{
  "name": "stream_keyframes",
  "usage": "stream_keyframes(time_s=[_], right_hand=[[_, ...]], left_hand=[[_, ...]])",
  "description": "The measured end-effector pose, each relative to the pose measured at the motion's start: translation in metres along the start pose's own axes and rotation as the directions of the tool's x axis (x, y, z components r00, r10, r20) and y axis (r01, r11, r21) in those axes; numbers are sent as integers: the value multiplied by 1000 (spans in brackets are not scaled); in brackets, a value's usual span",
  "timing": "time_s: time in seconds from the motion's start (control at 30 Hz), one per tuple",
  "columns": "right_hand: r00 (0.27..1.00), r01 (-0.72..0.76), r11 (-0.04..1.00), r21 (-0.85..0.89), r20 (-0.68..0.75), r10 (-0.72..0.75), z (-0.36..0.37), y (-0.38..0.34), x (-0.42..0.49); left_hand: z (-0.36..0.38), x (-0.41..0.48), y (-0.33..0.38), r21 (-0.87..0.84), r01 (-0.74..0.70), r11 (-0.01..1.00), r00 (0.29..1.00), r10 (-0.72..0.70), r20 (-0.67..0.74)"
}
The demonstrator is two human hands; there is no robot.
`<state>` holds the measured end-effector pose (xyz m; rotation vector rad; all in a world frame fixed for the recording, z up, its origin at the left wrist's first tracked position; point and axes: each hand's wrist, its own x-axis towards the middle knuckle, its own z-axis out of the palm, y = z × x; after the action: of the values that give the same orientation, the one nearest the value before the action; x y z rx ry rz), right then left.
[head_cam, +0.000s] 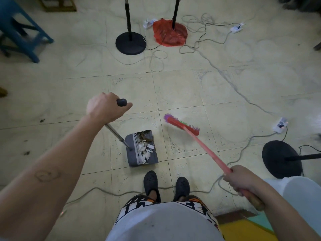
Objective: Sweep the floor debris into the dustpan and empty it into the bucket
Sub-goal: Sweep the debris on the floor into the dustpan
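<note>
**A:** Which step is this?

**B:** Sweeping looks about done, I'd say. The debris (143, 147), paper scraps and small tags (150, 146), lies in the dustpan (132, 159). The pan sits on the floor (191, 93) below the left hand, just ahead of the shoes (151, 181).

**A:** And the hands?

**B:** The left hand (106, 109) is curled round the black knob (122, 102) topping the dustpan's long handle. The right hand (241, 180) grips the broom's pink stick. The broom head (182, 124) is out ahead of it, right of the pan and apart from it.

**A:** Next?

**B:** Probably lifting the pan level and carrying it to the bucket, though I can't pick out a bucket for certain. Cables (260, 135) trail beside the right hand, so watch your step.

**A:** Any writing?

**B:** The tags are too small to read, and the bold lettering on the shorts (133, 206) is cut off.
</note>
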<state>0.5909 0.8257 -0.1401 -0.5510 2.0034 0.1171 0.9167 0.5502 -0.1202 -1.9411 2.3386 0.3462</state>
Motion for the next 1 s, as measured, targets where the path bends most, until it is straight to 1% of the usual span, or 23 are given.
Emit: stream_keyframes(time_s=[0.2, 0.33, 0.47, 0.63, 0.73, 0.8, 0.87, 1.0], right_hand=[[998, -24, 987, 162, 61, 14, -11, -6, 9], [993, -87, 934, 347, 101, 55, -17, -14, 12], [989, -111, 880, 462, 142, 49, -15, -19, 9], [979, -145, 732, 666, 204, 8, -13, -30, 6], [971, -165, 625, 763, 236, -32, -15, -34, 4], [965, -170, 567, 806, 252, -69, -16, -38, 1], [966, -170, 517, 839, 245, -79, -18, -38, -2], [972, -164, 447, 880, 220, -77, -22, -31, -6]], left_hand=[[-19, -6, -14, -39, 43, 998, 996, -46, -81], [-31, -4, -7, -29, 43, 999, 992, -46, -117], [-37, -3, 1, -36, 44, 998, 992, -48, -114], [-37, 1, 12, -112, 33, 993, 998, -40, -53], [-33, 6, 22, -131, -7, 991, 1000, 7, 1], [-29, 9, 28, -184, -21, 983, 998, 31, 52], [-26, 13, 39, -239, -62, 969, 993, 84, 83], [-15, 23, 65, -262, -163, 951, 971, 201, 126]])
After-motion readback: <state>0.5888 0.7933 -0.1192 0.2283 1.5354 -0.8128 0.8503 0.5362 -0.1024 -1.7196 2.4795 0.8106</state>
